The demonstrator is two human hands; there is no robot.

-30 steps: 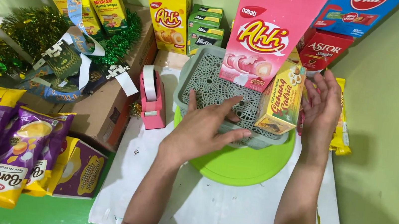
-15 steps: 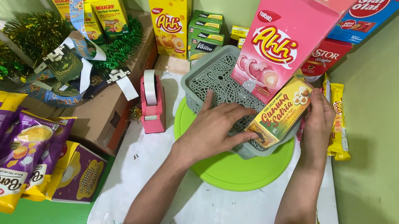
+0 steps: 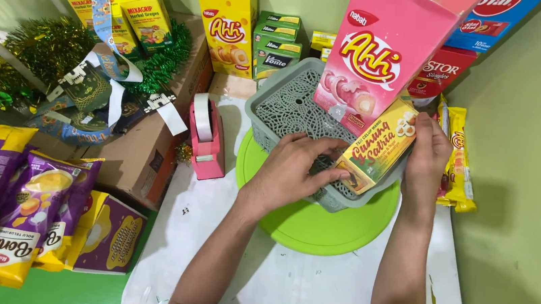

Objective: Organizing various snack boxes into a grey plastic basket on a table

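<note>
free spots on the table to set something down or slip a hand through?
Bare white sheet between the forearms, below the green plate; another strip between the tape dispenser and left hand. Crowded: grey basket with pink box, snack bags at left.

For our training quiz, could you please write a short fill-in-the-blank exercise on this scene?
1. Both hands hold a small yellow box over a ____ basket.
2. The basket sits on a round ____ plate.
3. A tall ____ box stands in the basket.
4. The pink tape dispenser stands to the ____ of the plate.

Missing words: grey; green; pink; left
</note>
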